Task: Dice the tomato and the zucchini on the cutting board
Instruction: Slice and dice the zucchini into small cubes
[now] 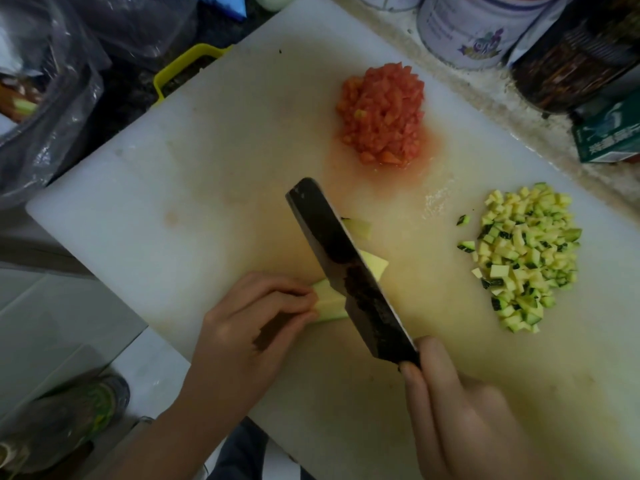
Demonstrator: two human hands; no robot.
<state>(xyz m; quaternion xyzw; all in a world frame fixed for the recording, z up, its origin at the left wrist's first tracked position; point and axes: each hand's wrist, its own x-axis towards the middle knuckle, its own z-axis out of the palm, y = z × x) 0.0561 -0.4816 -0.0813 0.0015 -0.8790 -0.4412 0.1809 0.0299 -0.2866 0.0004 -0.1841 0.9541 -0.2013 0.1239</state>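
A person stands at the white cutting board (207, 161) and is in the middle of chopping. The left hand (252, 323) has its fingers (294, 299) curled narrow, pinching the end of the last zucchini piece (329, 303) to pin it down. The right hand (460, 407) is wrapped tight around the handle of a big dark knife (349, 271). The blade lies right across the zucchini piece, just beside the left fingertips (very close, I think!). The zucchini piece is long, and it points away from the left hand toward the board's right edge, so the knife crosses it the short way. Some cut strips (372, 263) show on the far side of the blade.

The tomato looks done: a red heap of tomato bits (381, 116) sits near the board's far edge. A pile of zucchini cubes (526, 254) sits by the right edge, well apart from the knife. Nothing blocks the blade. Tins (467, 29) stand past the far edge, and plastic bags (52, 98) lie off the left corner.
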